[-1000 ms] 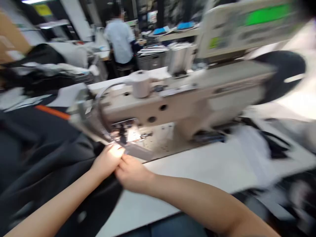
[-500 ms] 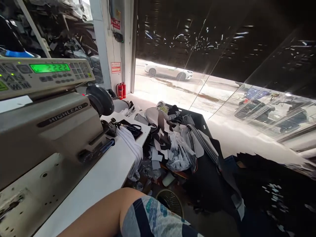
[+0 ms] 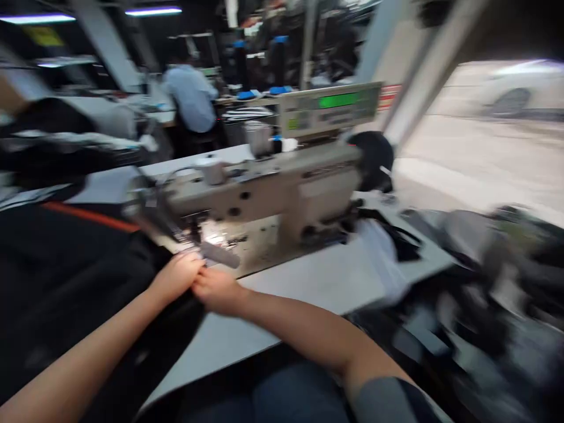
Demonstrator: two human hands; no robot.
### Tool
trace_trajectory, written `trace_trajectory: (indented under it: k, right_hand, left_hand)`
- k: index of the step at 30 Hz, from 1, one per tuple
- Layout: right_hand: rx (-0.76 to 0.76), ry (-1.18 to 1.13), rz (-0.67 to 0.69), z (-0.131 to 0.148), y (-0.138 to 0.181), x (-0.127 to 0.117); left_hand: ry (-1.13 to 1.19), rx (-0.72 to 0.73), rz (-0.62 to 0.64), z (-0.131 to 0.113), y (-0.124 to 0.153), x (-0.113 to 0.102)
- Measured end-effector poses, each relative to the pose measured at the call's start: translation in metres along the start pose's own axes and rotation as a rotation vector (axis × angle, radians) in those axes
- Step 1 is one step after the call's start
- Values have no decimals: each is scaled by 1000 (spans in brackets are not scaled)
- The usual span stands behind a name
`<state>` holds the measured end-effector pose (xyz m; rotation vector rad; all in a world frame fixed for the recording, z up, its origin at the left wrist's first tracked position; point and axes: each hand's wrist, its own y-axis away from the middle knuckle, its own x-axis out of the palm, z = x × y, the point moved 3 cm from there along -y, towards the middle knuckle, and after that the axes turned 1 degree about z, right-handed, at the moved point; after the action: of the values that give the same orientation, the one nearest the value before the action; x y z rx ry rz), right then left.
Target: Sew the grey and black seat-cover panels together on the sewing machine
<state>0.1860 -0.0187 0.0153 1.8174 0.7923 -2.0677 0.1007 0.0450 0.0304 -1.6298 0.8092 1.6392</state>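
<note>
White cloth (image 3: pixel 382 255) lies on the desk (image 3: pixel 304 285) beside the sewing machine (image 3: pixel 282 191), a co-worker (image 3: pixel 191 97) beyond. Left hand (image 3: pixel 178 277) and right hand (image 3: pixel 218 292) grip black fabric (image 3: pixel 66 270).

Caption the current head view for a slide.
Both hands meet at the edge of dark cloth, in front of a sewing machine.

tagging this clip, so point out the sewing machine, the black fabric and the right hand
Sewing machine (image 3: pixel 268 197), head view: on the side of its body
Black fabric (image 3: pixel 79 276), head view: on its wide left part
Right hand (image 3: pixel 219 292), head view: on the back
</note>
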Motion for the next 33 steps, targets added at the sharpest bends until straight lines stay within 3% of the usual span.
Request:
trace_trajectory:
  k: [3,5,6,8,10,12,13,18,20,25,28,33]
  right_hand:
    - [-142,-129,-31,5,-11,31]
    - [-171,-188,-36,5,-12,43]
    - [-177,-212,-36,4,-11,45]
    - [-184,-252,-30,2,-7,47]
    - [-194,-288,-22,-4,-3,44]
    - [-223,-317,-18,-10,0,37]
    - [-237,-335,-24,-13,2,33]
    - [-150,-603,-109,-19,8,19]
    - [-122,-684,-131,-14,10,19]
    - [-203,-722,-299,-1,3,10]
    - [-269,-743,-213,-1,-5,5]
    - [-297,-845,-198,-21,-5,13]
  left_hand:
    - [-74,-21,73,33,52,-23]
    - [-130,-106,11,59,81,-41]
    - [-166,-215,-36,74,97,-49]
    - [-196,-565,-51,103,132,-57]
    - [-120,-906,96,117,167,-52]
    - [-22,-1087,279,108,193,-42]
    - [-3,-1106,342,94,201,-38]
    - [8,-865,489,-3,215,-40]
    - [78,-785,498,-26,219,-46]
    - [310,-759,462,-27,232,-65]
    - [509,-686,446,-33,235,-65]
    - [1461,-488,602,-63,233,-23]
